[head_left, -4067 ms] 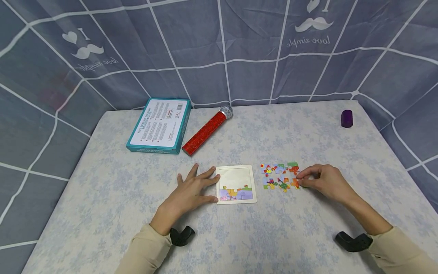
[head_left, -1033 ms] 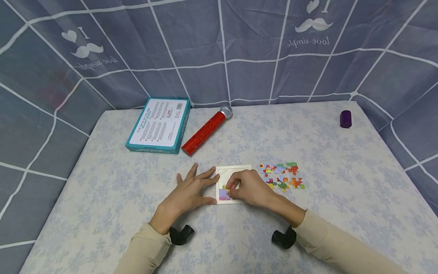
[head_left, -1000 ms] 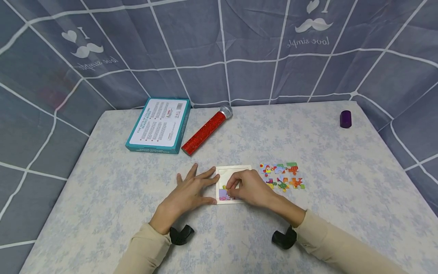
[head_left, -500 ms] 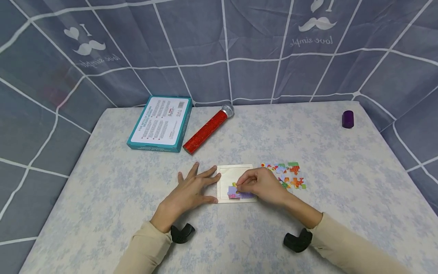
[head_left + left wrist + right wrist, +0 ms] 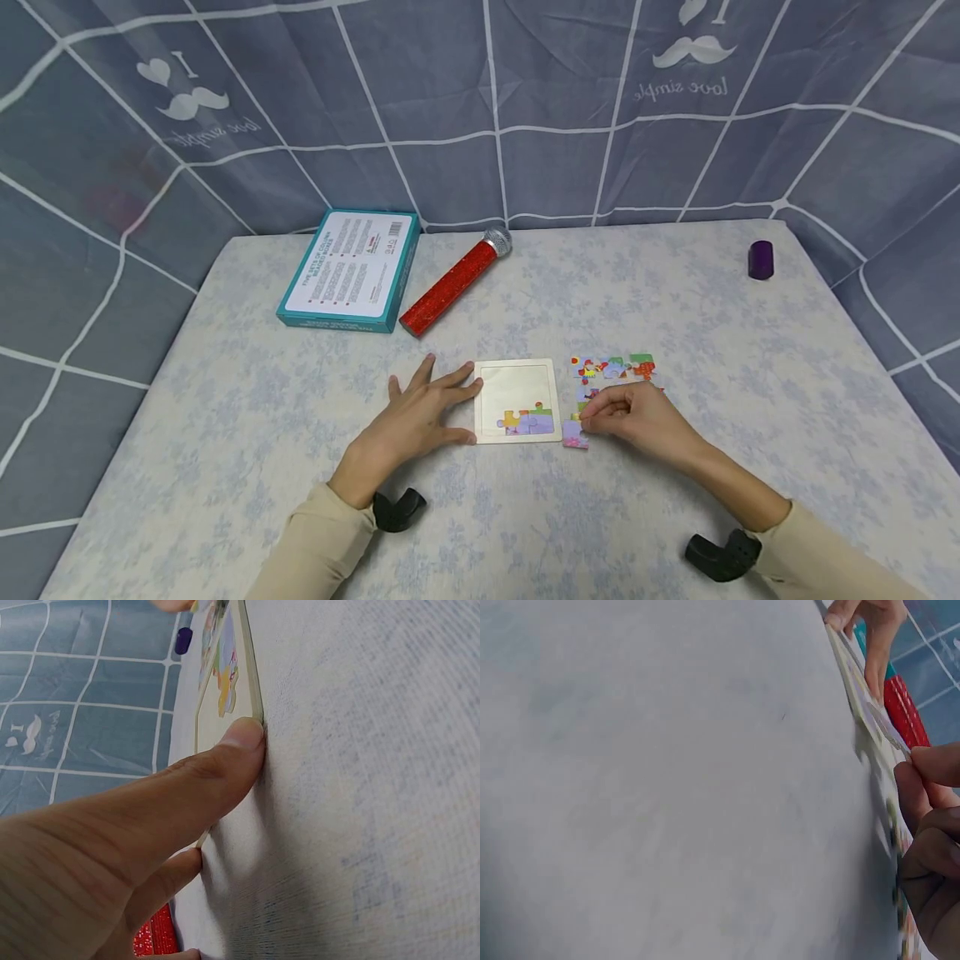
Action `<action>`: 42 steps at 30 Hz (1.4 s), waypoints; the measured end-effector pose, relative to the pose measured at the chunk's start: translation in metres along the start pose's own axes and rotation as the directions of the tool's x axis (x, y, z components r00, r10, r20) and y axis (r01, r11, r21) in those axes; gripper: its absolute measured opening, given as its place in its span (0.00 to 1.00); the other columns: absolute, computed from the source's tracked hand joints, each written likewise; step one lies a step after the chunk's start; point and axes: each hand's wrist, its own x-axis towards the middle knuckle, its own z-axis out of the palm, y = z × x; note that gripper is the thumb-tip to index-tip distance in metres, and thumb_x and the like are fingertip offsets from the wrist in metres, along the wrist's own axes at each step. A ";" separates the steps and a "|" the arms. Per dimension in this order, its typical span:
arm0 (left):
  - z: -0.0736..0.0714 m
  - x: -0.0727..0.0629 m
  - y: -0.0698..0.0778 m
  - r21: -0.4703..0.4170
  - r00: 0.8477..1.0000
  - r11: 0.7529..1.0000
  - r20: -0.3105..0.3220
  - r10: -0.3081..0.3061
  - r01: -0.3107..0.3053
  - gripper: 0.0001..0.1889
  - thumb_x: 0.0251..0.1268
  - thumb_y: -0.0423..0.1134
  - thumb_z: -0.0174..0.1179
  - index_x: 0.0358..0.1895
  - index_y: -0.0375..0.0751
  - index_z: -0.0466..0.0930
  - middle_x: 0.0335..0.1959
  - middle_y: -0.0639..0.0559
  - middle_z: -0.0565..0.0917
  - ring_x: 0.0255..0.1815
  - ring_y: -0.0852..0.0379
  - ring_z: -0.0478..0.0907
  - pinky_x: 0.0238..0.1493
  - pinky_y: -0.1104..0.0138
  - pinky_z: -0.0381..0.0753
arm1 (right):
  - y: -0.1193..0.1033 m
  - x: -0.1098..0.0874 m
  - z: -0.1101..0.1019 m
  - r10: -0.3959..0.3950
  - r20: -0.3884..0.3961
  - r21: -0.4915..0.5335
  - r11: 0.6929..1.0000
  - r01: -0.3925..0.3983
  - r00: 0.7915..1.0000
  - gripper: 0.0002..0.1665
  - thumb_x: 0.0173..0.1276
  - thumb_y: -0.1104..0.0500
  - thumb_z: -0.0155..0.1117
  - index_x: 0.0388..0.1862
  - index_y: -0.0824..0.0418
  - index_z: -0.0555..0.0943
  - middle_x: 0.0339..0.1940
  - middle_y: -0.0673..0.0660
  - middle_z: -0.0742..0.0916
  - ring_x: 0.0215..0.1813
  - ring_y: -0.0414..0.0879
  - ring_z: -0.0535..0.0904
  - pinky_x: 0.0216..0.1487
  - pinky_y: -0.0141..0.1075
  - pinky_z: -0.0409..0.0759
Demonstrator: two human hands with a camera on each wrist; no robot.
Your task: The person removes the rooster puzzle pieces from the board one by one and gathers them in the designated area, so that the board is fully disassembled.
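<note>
My left hand (image 5: pixel 412 412) lies with spread fingers at the left edge of a square, pale puzzle tray (image 5: pixel 517 379). In the left wrist view its thumb (image 5: pixel 244 735) presses on the tray's rim. A few joined jigsaw pieces (image 5: pixel 534 422), orange, purple and green, fill the tray's lower right. My right hand (image 5: pixel 645 421) pinches a purple and pink jigsaw piece (image 5: pixel 574 435) just right of the tray. In the right wrist view that piece (image 5: pixel 889 729) is seen edge-on between thumb and fingertips. Several loose jigsaw pieces (image 5: pixel 615 367) lie in rows behind the right hand, some of them hidden by it.
At the back left lies a teal box (image 5: pixel 348 267) with a white printed label. Beside it is a glittery red microphone (image 5: pixel 453 283). A small purple cylinder (image 5: pixel 761 260) stands far right. A grey grid-patterned curtain (image 5: pixel 555 167) borders the table (image 5: pixel 300 392).
My right hand has gone from the loose pieces to the tray, then back right with the purple and pink piece out of the tray's lower left corner. My left hand has stayed put.
</note>
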 end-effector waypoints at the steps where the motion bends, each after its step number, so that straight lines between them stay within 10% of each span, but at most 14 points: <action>1: 0.000 0.000 0.000 0.002 1.000 1.000 0.001 0.000 0.000 0.38 0.50 0.49 0.75 0.68 0.51 0.74 0.76 0.53 0.63 0.78 0.32 0.40 0.59 0.22 0.40 | 0.002 -0.002 -0.002 0.003 -0.005 -0.009 1.000 -0.003 1.000 0.06 0.60 0.57 0.73 0.34 0.58 0.86 0.28 0.53 0.87 0.33 0.45 0.80 0.36 0.32 0.76; 42: 0.001 0.000 0.000 -0.007 1.000 1.000 0.001 0.004 -0.004 0.38 0.50 0.48 0.75 0.68 0.50 0.73 0.75 0.53 0.63 0.77 0.31 0.41 0.59 0.22 0.40 | 0.001 -0.004 -0.012 -0.131 -0.084 -0.207 0.972 0.111 0.988 0.02 0.59 0.58 0.73 0.29 0.53 0.87 0.22 0.47 0.84 0.24 0.39 0.73 0.28 0.31 0.72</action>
